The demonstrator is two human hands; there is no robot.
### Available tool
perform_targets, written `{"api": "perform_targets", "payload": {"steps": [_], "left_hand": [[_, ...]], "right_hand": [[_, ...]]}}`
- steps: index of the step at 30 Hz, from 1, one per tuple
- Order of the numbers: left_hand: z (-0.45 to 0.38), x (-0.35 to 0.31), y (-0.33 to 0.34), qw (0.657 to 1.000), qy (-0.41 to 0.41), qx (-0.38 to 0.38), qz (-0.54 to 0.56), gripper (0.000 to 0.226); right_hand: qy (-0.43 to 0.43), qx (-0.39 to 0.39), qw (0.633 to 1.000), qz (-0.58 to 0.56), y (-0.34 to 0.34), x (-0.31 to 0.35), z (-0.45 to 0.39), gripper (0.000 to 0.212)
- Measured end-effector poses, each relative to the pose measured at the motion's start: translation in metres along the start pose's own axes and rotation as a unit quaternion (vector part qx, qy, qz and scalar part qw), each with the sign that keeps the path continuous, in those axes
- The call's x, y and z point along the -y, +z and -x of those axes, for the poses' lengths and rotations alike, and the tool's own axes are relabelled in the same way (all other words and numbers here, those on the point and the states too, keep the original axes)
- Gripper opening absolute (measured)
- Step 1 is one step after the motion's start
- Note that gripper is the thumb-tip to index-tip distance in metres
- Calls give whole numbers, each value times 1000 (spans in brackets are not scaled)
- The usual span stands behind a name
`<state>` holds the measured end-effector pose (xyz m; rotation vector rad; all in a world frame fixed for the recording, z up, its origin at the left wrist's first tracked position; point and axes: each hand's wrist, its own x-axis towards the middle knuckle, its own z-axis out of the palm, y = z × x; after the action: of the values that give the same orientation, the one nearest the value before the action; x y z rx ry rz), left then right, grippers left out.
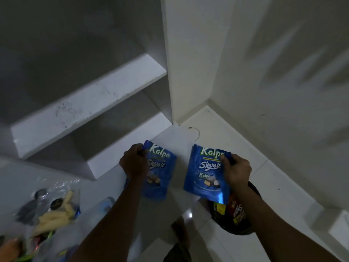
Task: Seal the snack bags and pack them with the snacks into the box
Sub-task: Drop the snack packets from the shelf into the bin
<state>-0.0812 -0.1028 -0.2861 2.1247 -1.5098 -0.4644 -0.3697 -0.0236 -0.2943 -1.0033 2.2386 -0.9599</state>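
Two blue Kalpa snack bags hang in the air above the white floor. My left hand [134,163] pinches the top left corner of the left bag [160,173]. My right hand [236,171] pinches the top right corner of the right bag [204,173]. Both bags hang upright, side by side and apart. Under the right bag stands a dark round container [238,222] with several snack packets inside. Whether the bag tops are sealed cannot be made out.
A clear plastic bag of pale stick snacks and dark packets [54,210] lies on the floor at lower left. White stair steps [88,103] rise at the left. A white pillar [187,63] and wall close the corner behind. A thin wire [196,132] lies near the pillar.
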Motion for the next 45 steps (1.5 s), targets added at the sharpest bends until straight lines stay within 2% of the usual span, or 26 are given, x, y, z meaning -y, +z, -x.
{"api": "perform_targets", "payload": {"steps": [2,5,11,16,22,29,33,35,38,42,45], "left_hand": [[29,-18,-2,998,-2,-14,59,28],[76,-49,0,995,11,21,101,22],[184,-117,23,983,14,42,179,21],[263,-162,59,979,32,66,188,18],[313,-183,115,973,22,104,207,17],[314,-160,201,977,6,137,166,21],[306,-146,239,974,-19,166,153,21],[302,-146,247,964,-40,191,181,23],[297,-147,246,965,-45,218,140,47],[293,-149,231,965,-34,242,91,54],[294,-155,210,969,-36,226,99,53]], "right_hand": [[-3,-24,1000,-20,-31,-8,6,31],[-12,-59,997,-38,-84,-24,18,36],[4,-115,991,-68,-175,-77,45,33],[47,-143,987,-49,-217,-121,65,42],[125,-133,982,-44,-213,-170,64,34],[189,-96,977,-18,-164,-218,43,31],[210,-75,974,-44,-133,-234,28,31],[206,-43,976,-62,-123,-238,23,36],[202,-15,977,-69,-124,-236,21,59],[201,1,977,-73,-146,-223,23,53],[188,17,980,-64,-161,-211,25,59]]}}
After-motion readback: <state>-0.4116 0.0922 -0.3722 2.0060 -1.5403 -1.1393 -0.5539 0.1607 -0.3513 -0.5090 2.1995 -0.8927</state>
